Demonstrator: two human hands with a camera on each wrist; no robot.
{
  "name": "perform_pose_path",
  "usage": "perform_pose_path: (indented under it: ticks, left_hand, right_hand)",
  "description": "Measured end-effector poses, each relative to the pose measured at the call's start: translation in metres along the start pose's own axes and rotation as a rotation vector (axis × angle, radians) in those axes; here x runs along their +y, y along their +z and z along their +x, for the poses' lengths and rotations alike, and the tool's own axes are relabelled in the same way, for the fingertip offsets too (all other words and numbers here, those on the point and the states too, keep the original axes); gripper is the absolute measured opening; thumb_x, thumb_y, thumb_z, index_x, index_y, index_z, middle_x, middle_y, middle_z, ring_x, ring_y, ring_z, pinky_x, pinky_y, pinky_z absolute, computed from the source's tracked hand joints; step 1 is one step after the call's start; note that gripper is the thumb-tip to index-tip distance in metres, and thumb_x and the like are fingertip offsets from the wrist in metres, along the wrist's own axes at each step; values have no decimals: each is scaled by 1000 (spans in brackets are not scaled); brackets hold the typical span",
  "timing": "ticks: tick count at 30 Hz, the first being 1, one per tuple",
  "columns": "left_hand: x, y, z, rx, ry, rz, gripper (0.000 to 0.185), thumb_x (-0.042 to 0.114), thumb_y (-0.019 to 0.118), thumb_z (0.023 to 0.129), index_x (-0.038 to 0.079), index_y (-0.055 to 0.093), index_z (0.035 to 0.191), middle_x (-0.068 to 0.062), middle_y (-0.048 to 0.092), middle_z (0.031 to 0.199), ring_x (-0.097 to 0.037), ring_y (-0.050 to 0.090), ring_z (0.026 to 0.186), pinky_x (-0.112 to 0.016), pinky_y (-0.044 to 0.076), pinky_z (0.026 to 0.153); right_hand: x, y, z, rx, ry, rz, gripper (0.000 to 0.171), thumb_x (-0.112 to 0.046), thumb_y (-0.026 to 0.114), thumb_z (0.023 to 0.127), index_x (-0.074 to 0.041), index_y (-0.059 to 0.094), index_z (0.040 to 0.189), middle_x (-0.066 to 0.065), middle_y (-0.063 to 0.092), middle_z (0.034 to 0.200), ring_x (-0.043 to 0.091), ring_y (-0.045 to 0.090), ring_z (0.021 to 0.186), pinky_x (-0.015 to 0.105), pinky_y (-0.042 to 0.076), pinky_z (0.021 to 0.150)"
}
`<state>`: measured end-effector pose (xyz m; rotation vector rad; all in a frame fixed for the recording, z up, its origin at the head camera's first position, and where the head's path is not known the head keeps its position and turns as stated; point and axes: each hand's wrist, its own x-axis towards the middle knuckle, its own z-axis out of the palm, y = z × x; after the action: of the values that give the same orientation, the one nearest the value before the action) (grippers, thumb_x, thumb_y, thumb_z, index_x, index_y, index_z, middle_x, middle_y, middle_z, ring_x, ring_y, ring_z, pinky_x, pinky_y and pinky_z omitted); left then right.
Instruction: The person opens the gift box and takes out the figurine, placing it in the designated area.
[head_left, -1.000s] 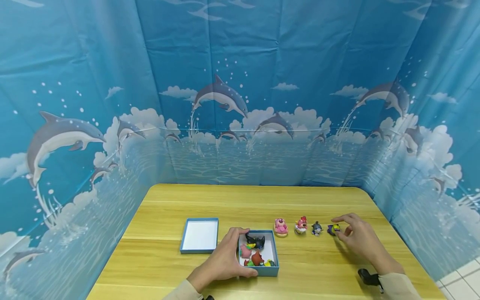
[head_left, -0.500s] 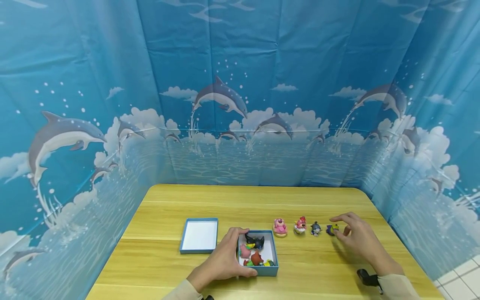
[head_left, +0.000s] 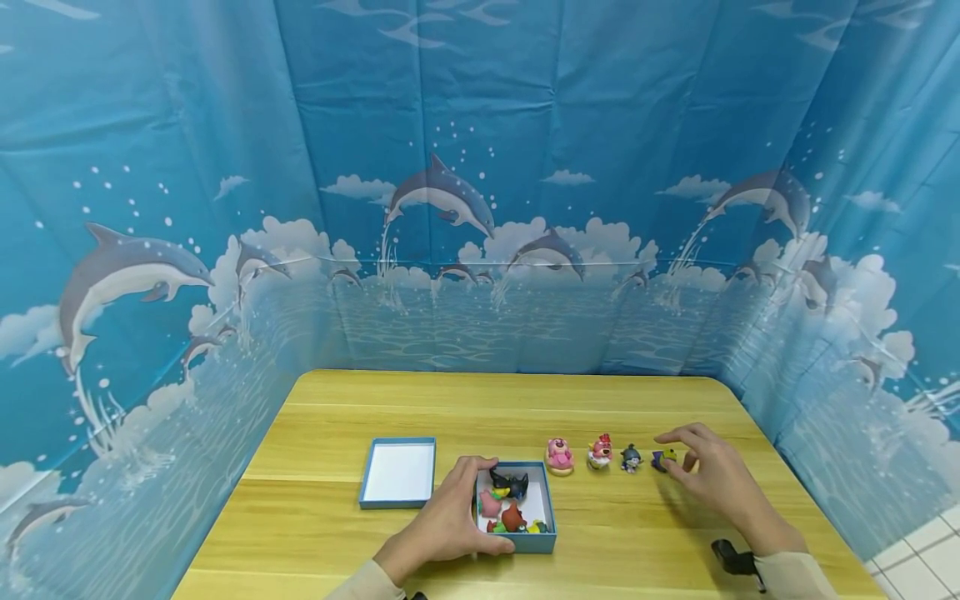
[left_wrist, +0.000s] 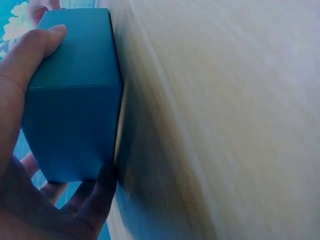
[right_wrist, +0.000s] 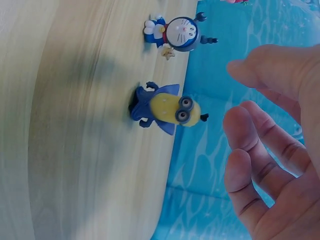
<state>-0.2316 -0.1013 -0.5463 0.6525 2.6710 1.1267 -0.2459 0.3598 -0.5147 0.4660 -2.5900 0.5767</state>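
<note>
My left hand [head_left: 448,512] grips a blue box [head_left: 534,543] at its left side, thumb on the near wall and fingers round the far side. Inside the open-topped box lie several figurines: a black one [head_left: 516,485], a pink one [head_left: 491,503], a reddish-brown one [head_left: 513,517] and green and yellow pieces. My right hand [head_left: 712,471] hovers just above a yellow minion figurine in blue clothes [right_wrist: 167,107], fingers loosely bent and apart from it. The minion stands upright on the table. Beside it stands a Doraemon-like figurine [right_wrist: 181,34] holding a star.
A box lid [head_left: 397,472] with a white inside lies left of the box. Two pink bear figurines stand right of the box, one in pink [head_left: 559,456] and one with a red top [head_left: 601,452]. A blue dolphin-print curtain [head_left: 480,325] hangs behind the wooden table [head_left: 450,404].
</note>
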Motion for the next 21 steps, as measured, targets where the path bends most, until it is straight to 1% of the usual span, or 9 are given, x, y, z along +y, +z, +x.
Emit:
perform_pose_path:
  ticks: [9, 18, 21]
  left_hand:
    - [-1, 0, 0, -2, 7, 6, 121, 70, 103, 77, 30, 43, 174, -5, 50, 174, -33, 58, 156, -65, 56, 124]
    - [-1, 0, 0, -4, 10, 18, 122, 71, 103, 78, 27, 43, 175, -4, 50, 173, -32, 58, 155, -64, 56, 125]
    - [-1, 0, 0, -4, 11, 15, 122, 71, 103, 78, 26, 43, 174, -4, 50, 173, -32, 58, 154, -64, 56, 125]
  right_hand:
    - [-8, -2, 4, 17, -35, 2, 41, 3, 101, 85, -14, 86, 119, 12, 78, 117, -7, 50, 72, 23, 44, 58]
    - [-15, -4, 7, 18, -51, 16, 42, 5, 100, 85, -14, 85, 120, 11, 78, 116, -3, 53, 73, 23, 43, 58]
    - [-19, -5, 8, 28, -66, 15, 43, 5, 100, 85, -13, 85, 120, 10, 78, 116, -4, 53, 73, 23, 43, 59]
